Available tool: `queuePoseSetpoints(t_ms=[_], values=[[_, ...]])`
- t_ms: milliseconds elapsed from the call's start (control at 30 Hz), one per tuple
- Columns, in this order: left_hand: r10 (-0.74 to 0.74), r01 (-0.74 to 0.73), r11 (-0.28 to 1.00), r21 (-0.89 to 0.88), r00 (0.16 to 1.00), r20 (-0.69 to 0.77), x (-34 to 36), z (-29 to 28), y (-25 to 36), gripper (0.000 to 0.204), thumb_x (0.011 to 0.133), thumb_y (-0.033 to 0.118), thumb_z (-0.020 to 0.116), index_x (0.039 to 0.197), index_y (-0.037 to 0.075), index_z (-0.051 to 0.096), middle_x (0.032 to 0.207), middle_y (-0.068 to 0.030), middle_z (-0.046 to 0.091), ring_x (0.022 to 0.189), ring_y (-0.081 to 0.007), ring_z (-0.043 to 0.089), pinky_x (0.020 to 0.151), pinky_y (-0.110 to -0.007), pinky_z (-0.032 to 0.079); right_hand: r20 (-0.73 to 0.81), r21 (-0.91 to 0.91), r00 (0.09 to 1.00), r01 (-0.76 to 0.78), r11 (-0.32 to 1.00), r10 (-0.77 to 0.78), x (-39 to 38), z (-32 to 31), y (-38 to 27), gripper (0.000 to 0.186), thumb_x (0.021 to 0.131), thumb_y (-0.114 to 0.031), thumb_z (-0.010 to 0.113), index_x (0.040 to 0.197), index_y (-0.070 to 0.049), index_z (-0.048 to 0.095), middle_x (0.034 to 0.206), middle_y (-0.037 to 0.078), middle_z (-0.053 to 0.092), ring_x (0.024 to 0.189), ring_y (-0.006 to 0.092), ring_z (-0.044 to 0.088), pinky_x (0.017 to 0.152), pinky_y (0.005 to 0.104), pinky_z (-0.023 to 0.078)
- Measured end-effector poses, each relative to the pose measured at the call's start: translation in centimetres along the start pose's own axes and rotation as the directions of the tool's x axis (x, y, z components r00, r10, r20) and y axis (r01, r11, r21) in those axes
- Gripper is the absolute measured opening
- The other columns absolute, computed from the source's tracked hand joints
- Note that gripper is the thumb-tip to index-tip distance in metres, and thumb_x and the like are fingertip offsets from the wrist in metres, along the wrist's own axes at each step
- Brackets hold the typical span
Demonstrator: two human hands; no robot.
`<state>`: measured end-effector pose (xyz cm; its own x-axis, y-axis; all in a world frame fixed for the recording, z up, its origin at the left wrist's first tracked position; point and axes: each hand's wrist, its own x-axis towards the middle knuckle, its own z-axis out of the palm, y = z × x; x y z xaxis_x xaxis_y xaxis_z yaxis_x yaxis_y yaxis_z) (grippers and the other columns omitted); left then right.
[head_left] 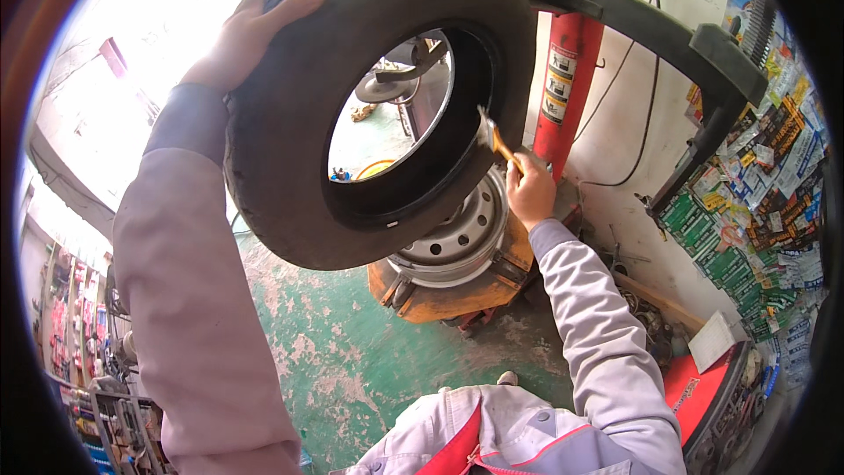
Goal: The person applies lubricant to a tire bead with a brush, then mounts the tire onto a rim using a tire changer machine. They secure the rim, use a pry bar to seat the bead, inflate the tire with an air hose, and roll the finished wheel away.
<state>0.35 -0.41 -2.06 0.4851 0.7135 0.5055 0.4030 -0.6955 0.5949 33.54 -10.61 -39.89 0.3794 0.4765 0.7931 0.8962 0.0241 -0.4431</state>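
Observation:
A large black tyre (280, 136) is tilted up over a grey steel wheel rim (453, 246), its open middle facing me. My left hand (259, 35) grips the tyre's upper left edge, thumb on the near side. In my right hand (533, 193) is a brush (499, 142) with a yellowish wooden handle, held between thumb and fingers. The bristle end is at the tyre's inner edge on the right; I cannot tell whether it touches the rubber. The rim lies flat on the orange turntable (420, 306) of a tyre changer, partly hidden behind the tyre.
Right behind the tyre stands the machine's red column (563, 97) with a black arm (651, 22) reaching right. Colourful stickers (747, 211) cover the right wall. A red panel (699, 387) leans at lower right. The worn green floor (325, 369) spreads below; stocked shelves (75, 308) stand far left.

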Motion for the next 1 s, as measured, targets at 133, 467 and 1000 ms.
queuePoseSetpoints(t_ms=[133,467,1000], values=[[-0.010,0.010,1.000,-0.006,1.000,0.010,0.5,-0.2,-0.6,0.100,0.086,0.067,0.075,0.153,-0.002,0.047,0.142,-0.0183,0.060,0.130,-0.0259,0.059,0.112,-0.037,0.044,-0.195,-0.048,0.968,0.151,0.987,-0.157,3.4,-2.7,0.1,0.020,0.099,-0.015,0.068,0.115,-0.004,0.072,0.082,0.014,0.067,0.074,0.0341,0.062,0.068,0.0467,0.049],[-0.086,0.086,0.996,-0.026,0.996,-0.005,0.3,-0.1,-0.5,0.076,0.099,0.053,0.069,0.156,0.007,0.046,0.139,-0.0149,0.063,0.127,-0.0222,0.060,0.109,-0.033,0.045,0.349,-0.054,0.932,0.123,0.991,-0.097,-3.3,1.5,-4.4,0.027,0.099,-0.022,0.063,0.117,-0.003,0.073,0.087,0.017,0.073,0.085,0.0377,0.067,0.077,0.0505,0.055],[-0.095,0.095,0.995,0.030,0.995,0.000,0.5,-0.7,-0.7,0.081,0.098,0.053,0.068,0.158,0.006,0.042,0.144,-0.0173,0.058,0.132,-0.0246,0.056,0.113,-0.035,0.042,0.497,0.679,0.435,-0.734,-0.024,0.751,-4.0,1.4,-3.5,0.027,0.102,-0.024,0.064,0.091,0.000,0.070,0.068,-0.007,0.050,0.056,0.0057,0.042,0.049,0.0273,0.031]])
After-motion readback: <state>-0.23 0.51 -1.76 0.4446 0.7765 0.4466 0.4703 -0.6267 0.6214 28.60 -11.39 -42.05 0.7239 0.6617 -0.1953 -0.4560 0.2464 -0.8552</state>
